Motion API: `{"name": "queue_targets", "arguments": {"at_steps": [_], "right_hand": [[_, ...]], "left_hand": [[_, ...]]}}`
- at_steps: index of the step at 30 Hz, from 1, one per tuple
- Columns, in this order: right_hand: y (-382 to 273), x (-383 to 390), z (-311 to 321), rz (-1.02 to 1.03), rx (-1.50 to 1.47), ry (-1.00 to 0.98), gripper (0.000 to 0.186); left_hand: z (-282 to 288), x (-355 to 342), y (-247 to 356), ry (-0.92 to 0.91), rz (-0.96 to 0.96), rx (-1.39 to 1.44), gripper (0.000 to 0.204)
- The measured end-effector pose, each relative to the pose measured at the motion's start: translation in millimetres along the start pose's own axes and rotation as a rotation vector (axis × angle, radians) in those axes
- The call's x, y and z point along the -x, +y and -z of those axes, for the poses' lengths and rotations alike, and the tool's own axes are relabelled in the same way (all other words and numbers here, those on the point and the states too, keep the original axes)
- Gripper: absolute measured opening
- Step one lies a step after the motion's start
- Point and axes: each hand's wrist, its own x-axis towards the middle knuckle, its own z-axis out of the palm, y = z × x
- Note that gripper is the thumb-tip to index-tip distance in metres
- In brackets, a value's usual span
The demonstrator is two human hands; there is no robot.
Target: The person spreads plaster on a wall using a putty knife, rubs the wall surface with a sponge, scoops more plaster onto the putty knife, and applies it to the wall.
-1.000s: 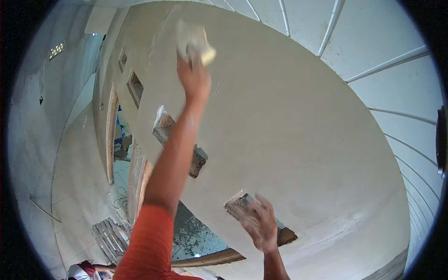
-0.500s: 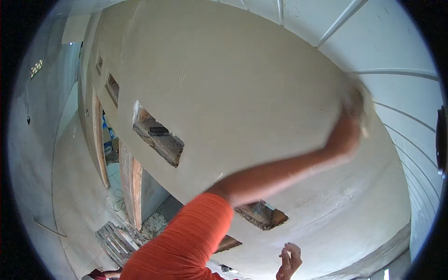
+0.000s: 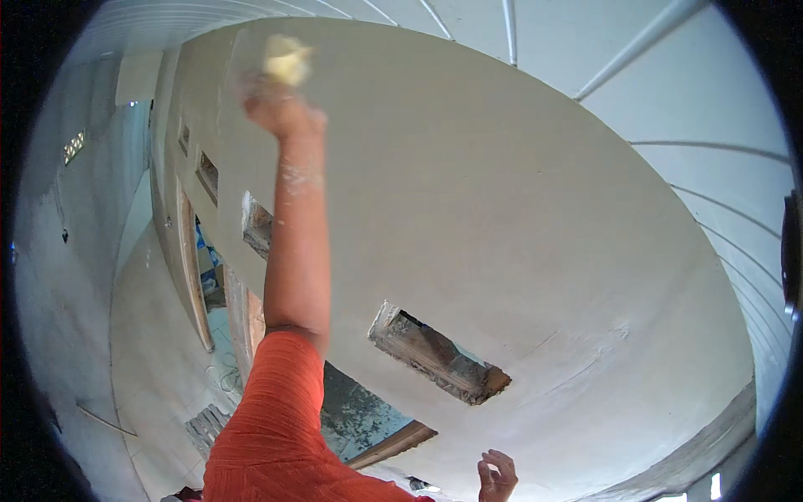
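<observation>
My left arm, in an orange sleeve, stretches up across a wide grey-beige plastered wall [image 3: 468, 192]. High on the left part of the wall, my left hand [image 3: 280, 107] is closed around a pale yellow sponge [image 3: 287, 60]; both are smeared by motion. White residue marks the left forearm. Low at the right, my right hand [image 3: 498, 478] is raised with loosely curled fingers apart, holding nothing visible. Its wrist is cut off by the lower edge of the picture.
A rough-edged rectangular opening [image 3: 439, 356] pierces the wall, and another opening [image 3: 258, 226] lies partly behind my forearm. Beyond are a wooden door frame [image 3: 194, 268] and a slatted wooden piece [image 3: 207, 427] on the floor. White ceiling panels [image 3: 711, 92] border the wall.
My left hand has swept with the sponge from the wall's far right edge to its upper left. My right hand has dropped slightly. The view has shifted a little.
</observation>
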Motion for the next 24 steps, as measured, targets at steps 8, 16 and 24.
{"name": "queue_targets", "arguments": {"at_steps": [8,16,24], "right_hand": [[55.6,31.1,-7.2,-0.008,-0.183,0.157,0.013],[13.2,-17.2,-19.3,-0.276,-0.369,-0.031,0.027],[55.9,8.6,-31.4,0.010,-0.237,-0.227,0.029]], "left_hand": [[-85.5,-40.7,-4.0,-0.073,0.153,0.112,0.045],[-153.1,250.6,-33.4,-0.479,-0.072,-0.234,0.067],[-149.3,-11.6,-50.6,-0.094,-0.113,0.314,0.022]]}}
